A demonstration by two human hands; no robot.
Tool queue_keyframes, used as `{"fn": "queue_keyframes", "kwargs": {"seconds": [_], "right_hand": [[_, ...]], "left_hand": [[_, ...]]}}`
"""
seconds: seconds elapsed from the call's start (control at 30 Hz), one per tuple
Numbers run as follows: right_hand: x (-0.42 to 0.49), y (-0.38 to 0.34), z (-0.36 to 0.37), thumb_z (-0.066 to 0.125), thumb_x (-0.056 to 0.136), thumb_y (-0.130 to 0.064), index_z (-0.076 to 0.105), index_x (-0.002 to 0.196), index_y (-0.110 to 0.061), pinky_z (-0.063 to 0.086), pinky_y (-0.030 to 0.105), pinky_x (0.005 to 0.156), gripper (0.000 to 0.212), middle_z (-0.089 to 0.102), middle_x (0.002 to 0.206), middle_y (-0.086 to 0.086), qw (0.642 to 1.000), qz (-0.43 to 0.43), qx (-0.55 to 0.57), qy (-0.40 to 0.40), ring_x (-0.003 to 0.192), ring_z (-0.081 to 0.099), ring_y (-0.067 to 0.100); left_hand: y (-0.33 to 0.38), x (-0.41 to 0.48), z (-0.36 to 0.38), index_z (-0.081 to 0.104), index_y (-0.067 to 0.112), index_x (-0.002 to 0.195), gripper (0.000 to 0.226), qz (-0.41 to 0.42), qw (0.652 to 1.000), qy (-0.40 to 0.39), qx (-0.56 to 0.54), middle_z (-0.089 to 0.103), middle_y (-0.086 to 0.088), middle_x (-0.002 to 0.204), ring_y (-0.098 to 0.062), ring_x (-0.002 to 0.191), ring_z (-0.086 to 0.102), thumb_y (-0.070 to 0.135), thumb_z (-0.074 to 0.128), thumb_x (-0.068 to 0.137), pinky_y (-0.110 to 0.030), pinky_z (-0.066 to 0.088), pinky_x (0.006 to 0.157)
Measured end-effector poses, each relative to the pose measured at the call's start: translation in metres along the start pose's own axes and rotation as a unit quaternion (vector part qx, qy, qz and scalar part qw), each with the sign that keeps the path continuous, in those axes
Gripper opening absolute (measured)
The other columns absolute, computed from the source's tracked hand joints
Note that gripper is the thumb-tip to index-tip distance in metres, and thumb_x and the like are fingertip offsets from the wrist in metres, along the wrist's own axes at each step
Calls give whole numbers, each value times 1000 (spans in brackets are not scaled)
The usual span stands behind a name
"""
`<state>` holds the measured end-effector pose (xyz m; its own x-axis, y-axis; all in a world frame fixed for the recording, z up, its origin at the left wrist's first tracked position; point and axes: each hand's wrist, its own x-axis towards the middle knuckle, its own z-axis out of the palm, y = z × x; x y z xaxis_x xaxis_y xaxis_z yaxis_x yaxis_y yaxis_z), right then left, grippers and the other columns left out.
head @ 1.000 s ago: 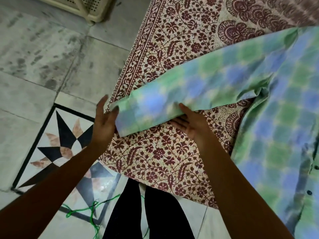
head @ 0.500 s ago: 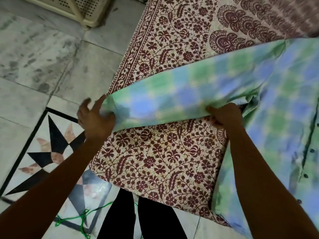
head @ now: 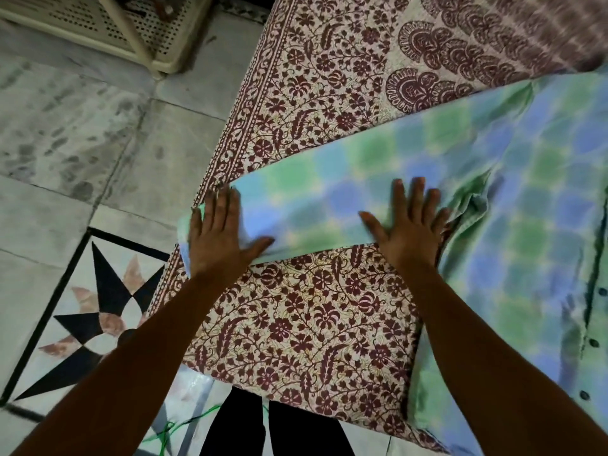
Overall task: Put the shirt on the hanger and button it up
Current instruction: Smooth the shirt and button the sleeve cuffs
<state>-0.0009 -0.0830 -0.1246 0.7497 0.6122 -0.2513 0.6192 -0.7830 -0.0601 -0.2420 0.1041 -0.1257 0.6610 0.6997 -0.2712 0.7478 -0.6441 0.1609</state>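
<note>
Nearest us, dark trouser legs (head: 276, 426) stood at the bed's edge; beyond them the printed bedspread (head: 306, 324) lay bare. We had the left hand (head: 218, 236) flat and unclenched on the cuff end of the sleeve (head: 316, 199); the right hand (head: 409, 225) lay palm-down, fingers spread, nearer the armpit, gripping nothing. The sleeve's long axis ran from lower left up to the right, cuff pointing at the floor tiles (head: 82, 153). The shirt (head: 533, 225) lay spread on the bed at right, buttons (head: 594, 342) along its placket. No hanger showed. We judged smoothing should run outward toward the cuff; creases remained at the armpit.
</note>
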Motion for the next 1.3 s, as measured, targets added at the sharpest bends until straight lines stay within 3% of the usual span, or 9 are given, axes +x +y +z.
{"fn": "queue_keyframes", "kwargs": {"seconds": [0.1,0.23,0.33,0.47,0.57,0.67,0.77,1.1,1.3], "right_hand": [[0,26,-4,11,78,-78,-3,149,-21,-5,57,113,92,-8,157,17,997,69,26,21,143,-8,39],[2,41,-2,8,77,-79,-9,148,-21,-9,52,112,93,-14,156,15,998,54,29,-9,143,-12,36],[6,37,-9,17,83,-75,-9,149,-17,-7,54,113,91,-14,155,18,997,60,29,-32,143,-11,38],[6,33,-33,27,85,-69,12,149,-13,4,54,115,86,11,156,18,997,24,76,-9,144,6,37],[-6,30,-60,36,83,-60,27,145,-14,18,53,115,78,31,150,16,990,-11,136,21,141,22,35],[-21,40,-81,44,84,-54,38,140,-11,31,53,108,70,47,139,17,984,-34,165,55,133,37,38],[-36,67,-105,52,83,-43,44,136,-10,35,48,105,63,54,132,15,975,-23,195,104,129,43,39],[-96,237,-165,60,82,-27,51,130,-12,35,41,105,51,58,128,6,951,32,220,215,129,45,32],[-132,389,-171,60,84,-24,52,129,-13,35,38,104,47,58,128,5,947,76,229,213,129,44,32]], "left_hand": [[3,-4,-2,-16,14,145,107,-7,999,27,39,-17,-11,154,-29,142,-18,85,17,71,-44,-21,112],[4,-5,0,-18,20,145,107,-18,1000,-20,16,-22,-5,154,-35,140,-19,88,12,68,-52,-7,115],[17,-4,-8,-8,13,147,107,-21,1000,-3,4,-13,-12,155,-37,141,-14,85,9,70,-52,-5,115],[73,11,-29,2,6,147,92,105,994,11,-7,1,-16,155,-32,144,0,72,8,83,-46,1,116],[133,24,-48,24,2,144,78,182,980,15,-84,24,-17,151,-33,140,23,60,16,91,-45,15,114],[187,24,-67,40,0,137,63,258,959,24,-113,42,-19,142,-36,131,41,43,32,91,-48,30,108],[238,19,-87,46,2,133,57,309,941,30,-135,51,-17,136,-33,126,48,37,34,90,-45,39,103],[423,-32,-105,40,17,139,48,358,911,5,-206,45,-5,142,-19,135,38,29,46,94,-35,38,104],[574,-82,-63,36,24,141,48,331,912,-45,-238,45,0,142,-15,133,39,28,47,94,-30,37,102]]}}
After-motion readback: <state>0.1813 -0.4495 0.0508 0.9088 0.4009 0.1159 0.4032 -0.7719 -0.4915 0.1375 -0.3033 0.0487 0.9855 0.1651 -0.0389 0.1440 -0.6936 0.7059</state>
